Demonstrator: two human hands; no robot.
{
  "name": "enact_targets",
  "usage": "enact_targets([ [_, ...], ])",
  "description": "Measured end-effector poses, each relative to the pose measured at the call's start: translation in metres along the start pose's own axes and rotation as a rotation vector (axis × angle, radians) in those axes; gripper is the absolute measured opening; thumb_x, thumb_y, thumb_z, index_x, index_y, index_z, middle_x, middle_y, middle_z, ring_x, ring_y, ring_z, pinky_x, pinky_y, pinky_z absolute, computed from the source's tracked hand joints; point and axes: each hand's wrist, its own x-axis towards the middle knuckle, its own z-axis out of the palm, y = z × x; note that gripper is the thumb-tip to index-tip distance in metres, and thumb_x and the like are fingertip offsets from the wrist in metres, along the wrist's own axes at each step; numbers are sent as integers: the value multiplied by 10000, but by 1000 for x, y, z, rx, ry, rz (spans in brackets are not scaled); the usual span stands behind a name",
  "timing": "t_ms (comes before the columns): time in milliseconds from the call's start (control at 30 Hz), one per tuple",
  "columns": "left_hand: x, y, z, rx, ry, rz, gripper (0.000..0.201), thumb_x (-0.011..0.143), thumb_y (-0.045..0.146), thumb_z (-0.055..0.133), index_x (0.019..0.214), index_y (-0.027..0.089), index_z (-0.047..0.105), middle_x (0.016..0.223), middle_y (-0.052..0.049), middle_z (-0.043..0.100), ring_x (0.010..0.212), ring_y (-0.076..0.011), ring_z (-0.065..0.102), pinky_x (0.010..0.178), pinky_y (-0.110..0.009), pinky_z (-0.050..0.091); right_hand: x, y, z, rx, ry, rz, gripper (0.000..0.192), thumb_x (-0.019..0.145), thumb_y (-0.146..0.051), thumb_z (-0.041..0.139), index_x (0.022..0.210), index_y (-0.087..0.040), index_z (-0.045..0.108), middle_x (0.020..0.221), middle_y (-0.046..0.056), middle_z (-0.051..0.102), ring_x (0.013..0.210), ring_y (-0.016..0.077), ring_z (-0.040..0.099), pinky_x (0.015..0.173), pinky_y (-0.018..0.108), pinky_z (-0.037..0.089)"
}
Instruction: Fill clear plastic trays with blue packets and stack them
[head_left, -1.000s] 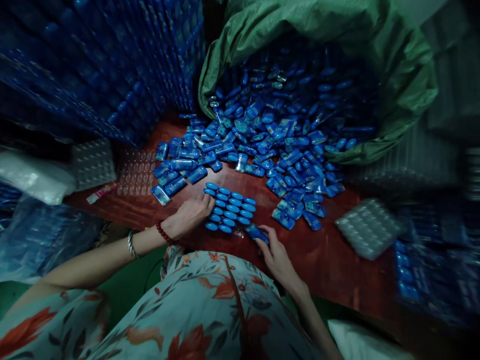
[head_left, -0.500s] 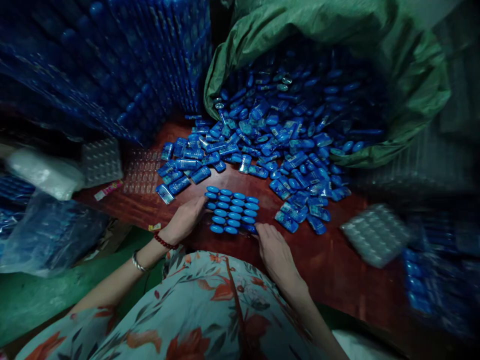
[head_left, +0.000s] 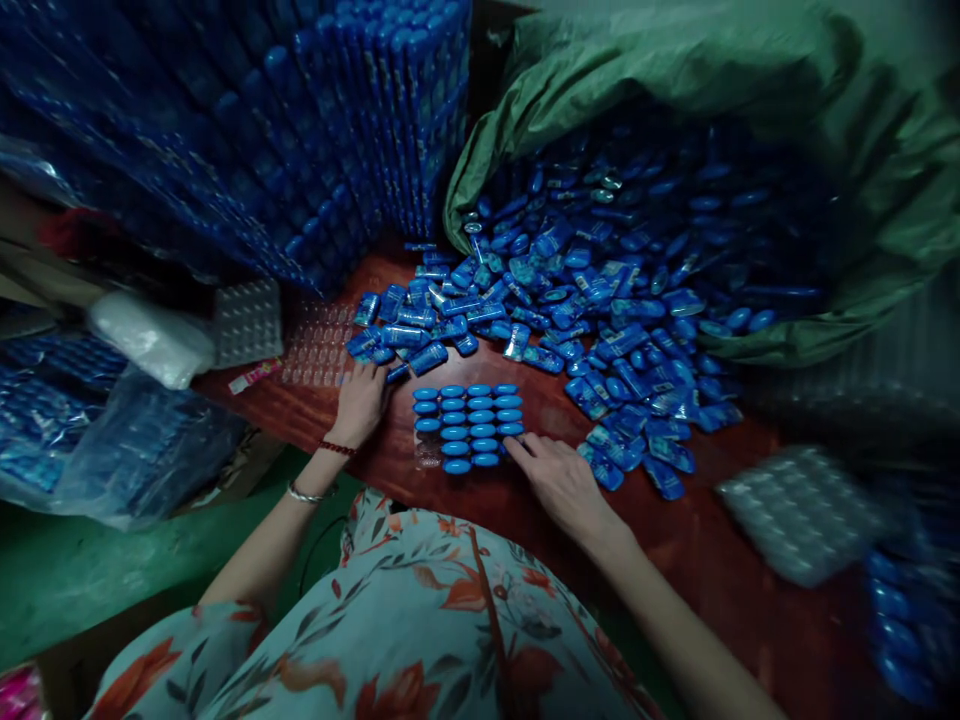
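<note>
A clear moulded tray (head_left: 427, 458) lies on the red table, mostly filled with rows of glossy blue oval packs (head_left: 484, 418). Bare cells show at its near left corner. My left hand (head_left: 361, 402) is left of the tray, palm down with fingers stretched toward the loose blue packs (head_left: 409, 335); one pack lies close beside its fingertips. At the tray's right edge, my right hand (head_left: 559, 482) has its thumb and fingers together on an oval pack in the end column. Its far fingertips are partly hidden.
A green sack (head_left: 495, 125) spills many blue packs onto the table (head_left: 705, 520). Tall stacks of filled trays (head_left: 405, 110) stand at the back left. Empty clear trays lie left (head_left: 247, 322) and right (head_left: 802, 515). A white plastic-wrapped bundle (head_left: 150, 340) sits far left.
My left hand has left the tray's left side and moved up and left to the loose packs. My right hand stays at the tray's right edge, slightly farther up it. The view has shifted.
</note>
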Motion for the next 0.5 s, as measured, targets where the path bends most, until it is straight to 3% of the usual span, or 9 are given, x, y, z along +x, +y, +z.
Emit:
enact_targets([
  [133,-10,3,-2,-162,73,-13,267,914,209,369,1138,142,500,1005,-127,608,941,-270,559,816,-424,429,-14,5,20,150,284,79,346,908,-182,457,1249,-198,513,980,68,657,782,156,596,703,265,426],
  [267,-49,6,-28,-427,105,-62,257,927,263,371,1148,171,464,968,-81,560,814,-192,588,717,-313,471,-26,17,30,338,452,392,283,933,-235,408,1157,-191,576,921,57,653,817,151,602,765,257,455],
  [333,-69,13,-42,-451,67,1,229,924,294,388,1080,190,520,966,-65,522,793,-172,581,699,-285,476,-33,32,30,295,379,572,279,931,-266,392,1082,-179,609,924,82,634,860,194,591,776,304,464],
  [400,-84,23,-48,-440,53,59,226,924,300,393,1049,192,547,947,-58,508,768,-161,573,668,-265,477,-40,46,27,186,188,680,299,914,-316,414,1081,-159,606,938,117,600,876,248,574,735,355,472],
  [500,-91,40,-40,-443,98,106,229,929,246,372,1094,175,515,897,-53,529,764,-163,563,659,-263,481,-50,57,25,114,-62,689,377,872,-368,480,1178,-155,537,991,136,545,851,274,567,664,368,474],
])
